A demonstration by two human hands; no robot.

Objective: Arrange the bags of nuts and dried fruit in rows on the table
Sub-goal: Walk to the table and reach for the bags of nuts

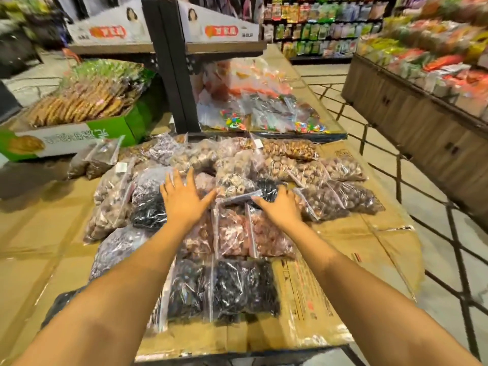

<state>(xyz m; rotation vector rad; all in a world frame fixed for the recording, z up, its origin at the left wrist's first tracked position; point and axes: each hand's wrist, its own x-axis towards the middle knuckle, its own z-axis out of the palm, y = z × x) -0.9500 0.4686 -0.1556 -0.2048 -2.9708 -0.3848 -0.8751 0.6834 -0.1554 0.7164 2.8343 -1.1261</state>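
Both hands reach out over the middle of the spread of bags: the left hand (183,198) lies flat with fingers splayed wide on top of the clear bags, gripping nothing, and the right hand (281,204) rests palm down, fingers extended, on a dark bag (264,190) beside it, also not closed on anything. The bags of nuts and dried fruit (232,233) lie on the counter (343,260), which is covered with flattened brown cardboard; they form rough rows running across it. Nearest the person sit two bags of black dried fruit (237,289), side by side and touching; just beyond them is a row of pinkish-brown bags (269,236). On the far right lie bags of brown nuts (340,199), and at the far end a bag of golden nuts (290,149). To the left stands a green and white box (68,136) filled with packaged biscuits. Behind the rows a dark post (171,75) rises, with bags of coloured sweets (261,112) next to it.
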